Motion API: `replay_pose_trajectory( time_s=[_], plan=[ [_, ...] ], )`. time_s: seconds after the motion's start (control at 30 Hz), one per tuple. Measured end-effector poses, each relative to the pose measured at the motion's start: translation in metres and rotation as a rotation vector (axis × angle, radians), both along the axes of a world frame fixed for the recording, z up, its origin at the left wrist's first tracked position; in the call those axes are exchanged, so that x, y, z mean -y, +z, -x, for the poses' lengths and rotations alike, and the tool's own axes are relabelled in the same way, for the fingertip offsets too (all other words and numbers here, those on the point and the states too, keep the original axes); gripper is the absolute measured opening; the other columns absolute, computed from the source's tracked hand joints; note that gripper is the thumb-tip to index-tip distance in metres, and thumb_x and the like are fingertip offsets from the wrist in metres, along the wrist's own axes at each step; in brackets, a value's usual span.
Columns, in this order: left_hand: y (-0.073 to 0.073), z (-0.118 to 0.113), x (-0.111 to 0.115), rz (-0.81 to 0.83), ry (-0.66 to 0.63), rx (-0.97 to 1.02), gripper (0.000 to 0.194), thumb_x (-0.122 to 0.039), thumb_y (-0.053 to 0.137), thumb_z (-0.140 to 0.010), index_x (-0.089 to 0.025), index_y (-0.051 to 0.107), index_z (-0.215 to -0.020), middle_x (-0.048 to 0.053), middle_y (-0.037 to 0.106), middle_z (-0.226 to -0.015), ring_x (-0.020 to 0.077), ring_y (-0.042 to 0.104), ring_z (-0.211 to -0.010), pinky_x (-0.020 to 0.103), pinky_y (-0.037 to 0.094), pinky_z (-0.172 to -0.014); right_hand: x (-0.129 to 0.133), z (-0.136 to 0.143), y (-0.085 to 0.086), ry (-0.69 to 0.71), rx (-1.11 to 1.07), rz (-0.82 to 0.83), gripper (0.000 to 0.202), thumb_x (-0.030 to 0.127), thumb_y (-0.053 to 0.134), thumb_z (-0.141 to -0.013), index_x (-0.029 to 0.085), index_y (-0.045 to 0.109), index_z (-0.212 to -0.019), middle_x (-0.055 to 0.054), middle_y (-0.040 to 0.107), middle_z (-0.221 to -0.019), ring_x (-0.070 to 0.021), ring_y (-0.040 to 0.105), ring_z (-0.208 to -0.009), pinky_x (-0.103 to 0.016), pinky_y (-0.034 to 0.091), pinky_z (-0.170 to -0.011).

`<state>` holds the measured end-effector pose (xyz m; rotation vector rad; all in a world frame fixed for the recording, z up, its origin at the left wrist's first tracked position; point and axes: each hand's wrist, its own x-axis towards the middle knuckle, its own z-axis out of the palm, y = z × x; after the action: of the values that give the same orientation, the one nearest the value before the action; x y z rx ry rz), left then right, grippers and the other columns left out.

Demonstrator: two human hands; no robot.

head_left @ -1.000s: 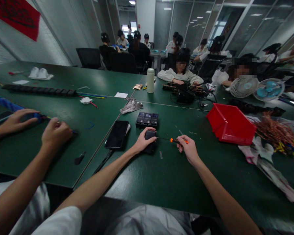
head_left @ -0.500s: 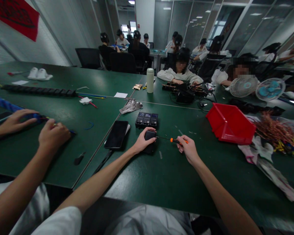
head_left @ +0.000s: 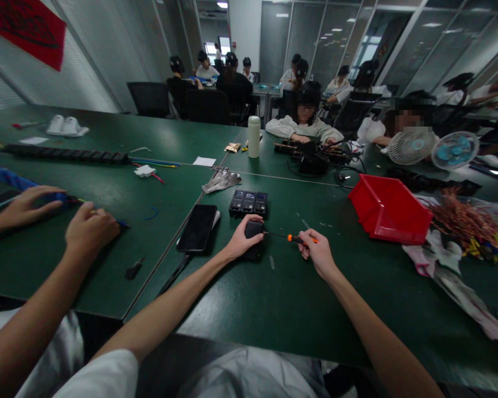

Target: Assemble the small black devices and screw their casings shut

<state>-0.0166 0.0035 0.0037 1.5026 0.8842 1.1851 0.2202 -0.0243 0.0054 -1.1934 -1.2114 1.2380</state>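
My left hand [head_left: 241,240] is wrapped round a small black box [head_left: 254,229], whose kind I cannot make out, and steadies it on the green table. A screwdriver [head_left: 295,239] with an orange and black handle is gripped in my right hand [head_left: 317,249]. Its thin shaft points left, with the tip at the right side of the black box. Just behind the box sits a black block of three modules [head_left: 248,203]. To the left of my left hand lies a black smartphone [head_left: 197,228] with a cable running from its lower end.
A red plastic bin [head_left: 390,210] stands to the right, near copper wires [head_left: 468,221] and gloves [head_left: 444,254]. A co-worker's hands [head_left: 92,228] work on a blue strip at left. A pale green bottle [head_left: 254,137] and grey gloves [head_left: 222,181] are farther back.
Hardly anything differs. Both my hands keep their places, the left on the black box and the right on the screwdriver, with the view shifted very slightly.
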Motion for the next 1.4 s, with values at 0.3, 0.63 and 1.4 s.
replay_pose_trajectory(
  time_s=[0.3,0.63,1.4],
  plan=[
    [0.0017,0.0014,0.0010,-0.008,-0.005,-0.034,0.042,-0.032,0.066,-0.072,-0.019,0.049,-0.108,0.005,0.059,-0.098,0.0164,0.060,-0.082,0.030,0.047,-0.077,-0.0006,-0.0059,0.0016,0.055,0.073,0.098,0.034,0.050,0.056,-0.079,0.018,0.050,-0.070,0.008,0.038,-0.042,-0.0051,0.029,-0.034,-0.017,0.019,-0.033],
    [-0.0001,-0.0004,0.0000,0.000,0.032,-0.037,0.041,-0.033,0.068,-0.070,-0.018,0.050,-0.103,0.005,0.061,-0.099,0.0180,0.062,-0.083,0.031,0.047,-0.077,-0.0022,-0.0061,0.0000,0.060,0.009,0.145,0.033,0.048,0.058,-0.079,0.018,0.048,-0.070,0.009,0.030,-0.044,-0.0036,0.026,-0.035,-0.017,0.016,-0.034],
    [-0.0001,-0.0013,-0.0016,0.043,0.070,-0.009,0.044,-0.034,0.073,-0.066,-0.018,0.051,-0.101,0.006,0.061,-0.105,0.0200,0.063,-0.087,0.035,0.048,-0.081,-0.0065,-0.0082,-0.0063,0.064,-0.106,0.173,0.032,0.045,0.058,-0.081,0.018,0.045,-0.069,0.009,0.033,-0.043,-0.0028,0.025,-0.034,-0.017,0.015,-0.034]
  ],
)
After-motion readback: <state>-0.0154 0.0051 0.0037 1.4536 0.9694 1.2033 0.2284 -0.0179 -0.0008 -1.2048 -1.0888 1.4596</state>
